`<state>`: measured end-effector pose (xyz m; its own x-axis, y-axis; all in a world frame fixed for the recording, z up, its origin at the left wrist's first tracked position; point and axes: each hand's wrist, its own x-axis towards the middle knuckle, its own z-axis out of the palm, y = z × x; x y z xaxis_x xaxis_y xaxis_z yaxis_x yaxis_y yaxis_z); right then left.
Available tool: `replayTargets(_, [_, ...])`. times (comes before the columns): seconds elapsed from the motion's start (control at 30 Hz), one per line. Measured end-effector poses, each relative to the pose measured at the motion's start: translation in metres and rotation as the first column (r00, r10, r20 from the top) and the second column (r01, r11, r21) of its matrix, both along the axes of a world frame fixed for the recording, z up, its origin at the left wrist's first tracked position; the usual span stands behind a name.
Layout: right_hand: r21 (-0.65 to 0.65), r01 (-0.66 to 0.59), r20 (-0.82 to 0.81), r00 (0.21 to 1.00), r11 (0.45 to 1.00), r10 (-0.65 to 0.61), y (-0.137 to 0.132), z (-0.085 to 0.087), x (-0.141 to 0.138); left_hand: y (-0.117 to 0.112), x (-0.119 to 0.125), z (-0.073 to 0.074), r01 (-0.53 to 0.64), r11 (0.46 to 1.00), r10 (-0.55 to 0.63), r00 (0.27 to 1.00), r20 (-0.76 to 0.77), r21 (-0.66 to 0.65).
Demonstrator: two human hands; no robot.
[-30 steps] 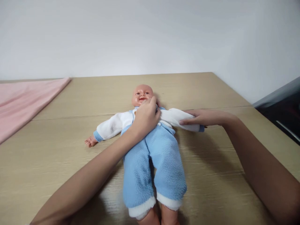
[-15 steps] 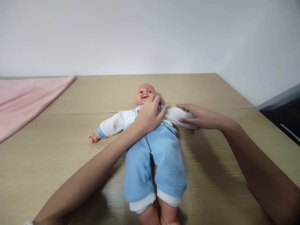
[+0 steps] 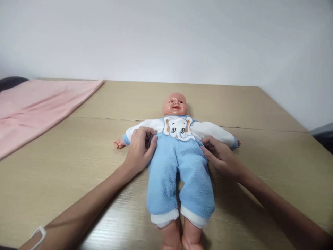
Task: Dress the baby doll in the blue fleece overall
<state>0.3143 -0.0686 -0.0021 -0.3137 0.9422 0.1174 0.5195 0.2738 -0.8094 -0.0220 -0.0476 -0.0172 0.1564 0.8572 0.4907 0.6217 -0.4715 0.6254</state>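
Observation:
A baby doll (image 3: 179, 163) lies on its back on the wooden table (image 3: 78, 156), head away from me. It wears a fleece suit with light blue legs, white sleeves and an elephant patch on the chest. My left hand (image 3: 140, 151) grips the doll's side under its outstretched arm, fingers curled onto the blue fabric. My right hand (image 3: 221, 156) holds the opposite side of the torso, just below the other white sleeve. The doll's bare feet stick out at the bottom edge of the view.
A pink cloth (image 3: 39, 104) is spread over the far left of the table. A plain white wall stands behind the table's far edge. A dark object (image 3: 324, 137) shows past the table's right edge.
My left hand dropped from the doll's chest to its side, uncovering the elephant patch. My right hand left the sleeve and came to the other side. The view shifted left.

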Motion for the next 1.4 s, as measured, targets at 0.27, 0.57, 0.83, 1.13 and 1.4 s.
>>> replayTargets(0.27, [-0.28, 0.072, -0.419, 0.888, 0.957, -0.19, 0.0, -0.017, -0.003, -0.001, -0.005, -0.003, -0.002, 0.991, -0.011, 0.996, -0.092, -0.137])
replayTargets(0.57, [-0.262, 0.08, -0.414, 0.891, 0.962, -0.187, 0.0, -0.027, -0.005, -0.002, -0.007, -0.009, -0.023, 0.985, 0.006, 0.995, -0.1, -0.169])
replayTargets(0.83, [0.131, 0.266, 0.17, 0.943, 0.955, -0.285, 0.001, -0.031, -0.009, 0.001, -0.009, -0.014, -0.03, 0.992, 0.01, 0.986, -0.169, -0.119])
replayTargets(1.13, [0.193, 0.176, 0.136, 0.97, 0.965, -0.204, 0.003, -0.035, -0.005, 0.005, -0.009, -0.017, 0.008, 0.995, -0.021, 0.992, -0.128, -0.101])
replayTargets(1.4, [0.191, 0.207, 0.253, 0.934, 0.959, -0.252, 0.003, -0.038, -0.006, 0.007, -0.01, -0.025, 0.015, 0.997, -0.026, 0.989, -0.146, -0.073])
